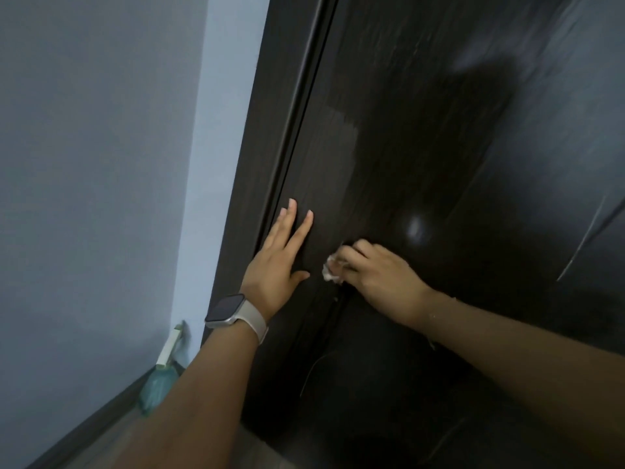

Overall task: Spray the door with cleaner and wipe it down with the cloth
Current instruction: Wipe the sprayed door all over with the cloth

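Under the curled fingers [348, 255] of the right hand [378, 275] sits the cloth [331, 273], a small white wad pinched against the dark door [422, 147]; only a bit of it shows at the fingertips, toward the other hand. The left hand [282, 262] lies flat on the door just beside it, with fingers straight and spread, grasping nothing, and it seems to steady the panel. A watch [227, 311] is on the left wrist. The door stands upright, so its long axis runs up and away from the fingertips of both hands. Above the left fingers there is a duller, lighter patch [341, 125] on the surface; I cannot tell if it is wet. I judge that the wiping is in progress and that the next stroke should carry the cloth upward or sideways along the panel; the right hand, which has the cloth, is the one to do it. The spray bottle [159, 384] stands on the floor by the wall, well behind the left fingers and partly hidden by the forearm. It holds greenish liquid; how full it is I cannot say.
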